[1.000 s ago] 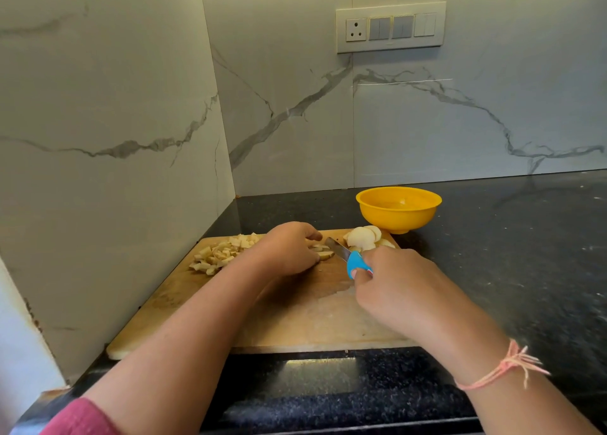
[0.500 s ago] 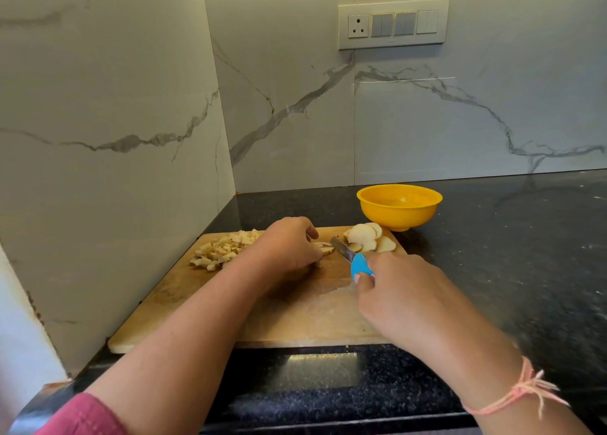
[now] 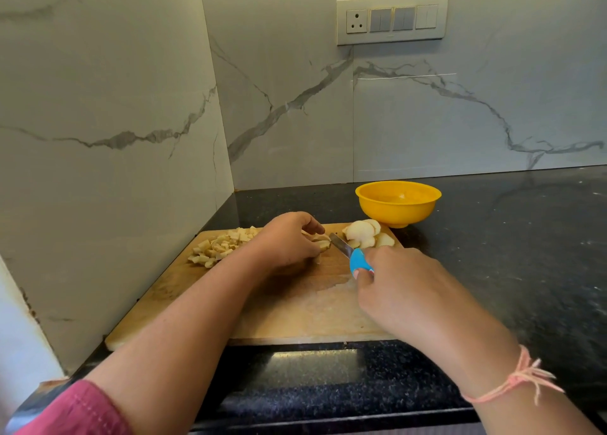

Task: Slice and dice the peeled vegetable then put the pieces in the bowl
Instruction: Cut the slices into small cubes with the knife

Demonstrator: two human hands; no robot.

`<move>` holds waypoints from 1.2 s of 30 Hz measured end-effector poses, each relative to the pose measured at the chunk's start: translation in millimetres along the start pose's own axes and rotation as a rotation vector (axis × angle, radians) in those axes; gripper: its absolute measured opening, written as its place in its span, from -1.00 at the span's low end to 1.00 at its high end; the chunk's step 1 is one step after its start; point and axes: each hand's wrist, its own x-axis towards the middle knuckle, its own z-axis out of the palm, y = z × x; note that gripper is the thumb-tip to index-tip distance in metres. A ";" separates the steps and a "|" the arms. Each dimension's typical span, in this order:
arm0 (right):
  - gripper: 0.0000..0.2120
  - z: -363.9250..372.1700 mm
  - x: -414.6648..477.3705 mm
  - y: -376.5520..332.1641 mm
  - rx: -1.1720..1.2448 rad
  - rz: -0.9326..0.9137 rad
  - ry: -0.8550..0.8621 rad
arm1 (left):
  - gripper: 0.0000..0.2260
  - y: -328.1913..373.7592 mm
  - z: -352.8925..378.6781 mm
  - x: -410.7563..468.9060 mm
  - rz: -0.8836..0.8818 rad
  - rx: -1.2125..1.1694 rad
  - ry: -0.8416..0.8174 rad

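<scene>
We pin a few slices on the cutting board with our left hand, fingers curled over them. Our right hand grips the blue handle of the knife, its blade just beside the left fingertips. We judge the main risk to be the blade nicking those fingertips if the thin slices slip. The diced pieces lie near the board's left edge and may spill onto the bench. The uncut slices wait beside the yellow bowl.

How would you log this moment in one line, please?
dicing; left hand holds vegetable piece; right hand grips knife; bowl: no pieces visible
</scene>
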 end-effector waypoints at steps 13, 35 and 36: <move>-0.64 6.4 16.7 7.8 0.068 -0.003 0.000 | -0.67 -0.7 -1.1 3.8 -0.002 0.121 -0.049; -0.69 5.6 11.1 11.7 0.095 0.043 0.057 | -0.71 -3.3 -11.0 3.0 0.032 0.228 0.021; -0.69 4.7 10.6 11.7 0.096 0.044 0.057 | -0.72 -3.6 -11.8 1.8 0.035 0.222 0.027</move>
